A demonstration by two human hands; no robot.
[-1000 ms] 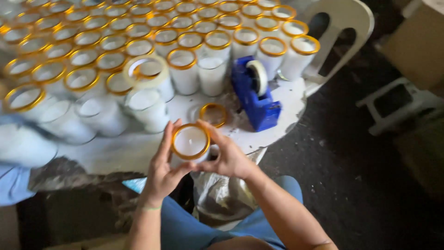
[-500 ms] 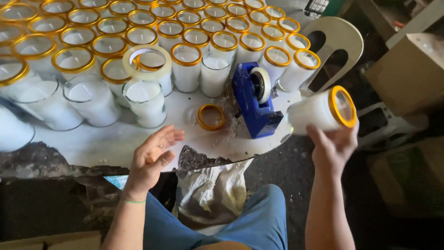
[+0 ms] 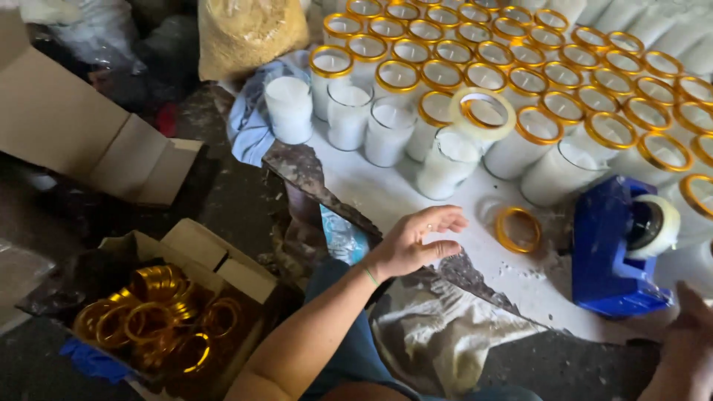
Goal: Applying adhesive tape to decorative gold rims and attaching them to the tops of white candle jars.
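Gold ring lies flat on the white bench, just right of the left hand and apart from it. The left hand hovers at the bench's broken edge, fingers loosely spread, holding nothing. The right hand is cut off at the frame's lower right corner; its state cannot be told. A blue tape dispenser stands beside the ring. Rows of gold-rimmed white candle jars fill the bench behind. A cardboard box of gold rings sits on the floor, lower left.
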